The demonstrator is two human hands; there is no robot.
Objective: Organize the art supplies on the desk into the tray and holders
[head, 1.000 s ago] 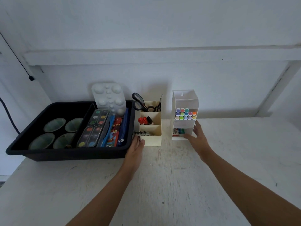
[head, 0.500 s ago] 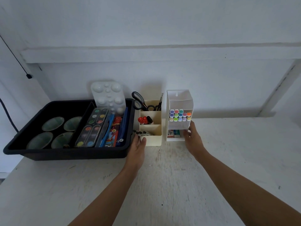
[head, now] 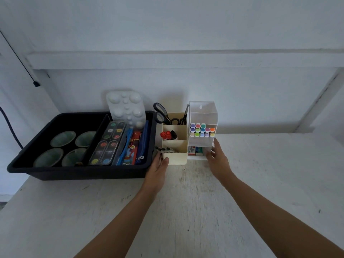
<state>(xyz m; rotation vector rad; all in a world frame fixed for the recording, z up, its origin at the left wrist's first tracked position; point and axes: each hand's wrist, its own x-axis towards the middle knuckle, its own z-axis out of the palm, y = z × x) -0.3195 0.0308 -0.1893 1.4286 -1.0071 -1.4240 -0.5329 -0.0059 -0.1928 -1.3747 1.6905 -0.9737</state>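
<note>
Head view. Black tray (head: 81, 172) at desk (head: 186, 211) left holds four bowls (head: 63, 138), a watercolour set (head: 109, 142) and a white palette (head: 126, 107) leaning at its back wall. Just beside it, touching or nearly so, stand the cream holder (head: 176, 159) (w/ scissors (head: 162, 113) in the rear cell) and the tall white holder (head: 202, 110) (w/ markers (head: 202, 130) in the middle tier). Left hand (head: 158, 165): fingers about straight, slipped betw. tray and cream holder, thumb on the holder's front lower corner; nothing enclosed. Right hand (head: 217, 159): fingers extended up the white holder's right wall, thumb near its front base; pressing, not wrapping. Handling, est.: both holders are thin rigid plastic, light, smooth-sided; the white one is tall and narrow, so prob. tippy if pushed high. Best contact is low on the side walls, near the base, sliding rather than lifting, so contents stay put.
</note>
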